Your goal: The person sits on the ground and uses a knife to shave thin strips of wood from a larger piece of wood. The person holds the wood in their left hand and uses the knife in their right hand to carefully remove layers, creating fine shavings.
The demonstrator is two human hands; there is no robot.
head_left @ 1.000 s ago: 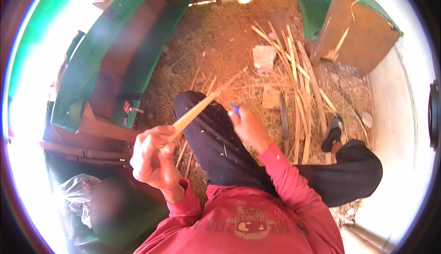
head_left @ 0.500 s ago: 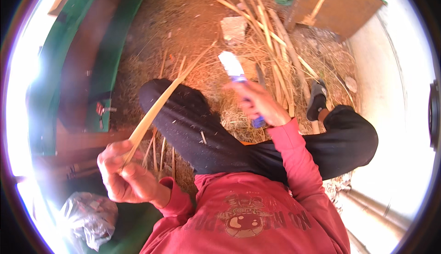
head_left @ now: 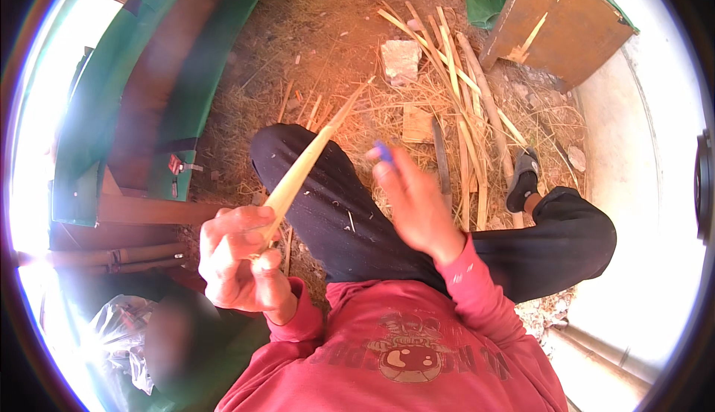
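Observation:
My left hand pinches the lower end of a long, pale bamboo strip. The strip slants up and to the right over my left thigh, tapering to a thin, frayed tip. To its right, my right hand is closed around a blue-handled knife. Only a bit of blue shows above the fingers; the blade cannot be made out from this angle. Knife and strip are apart. Small pale shavings lie on my dark trousers.
Several long strips and poles lie in a pile ahead on the right, beside a pale stone block and a small wooden block. A brown board stands at the far right. At the lower left is a clear plastic bag.
The view has shifted. My right hand has turned, taking the knife's white blade out of sight. My left hand still holds the strip, now slanting more steeply.

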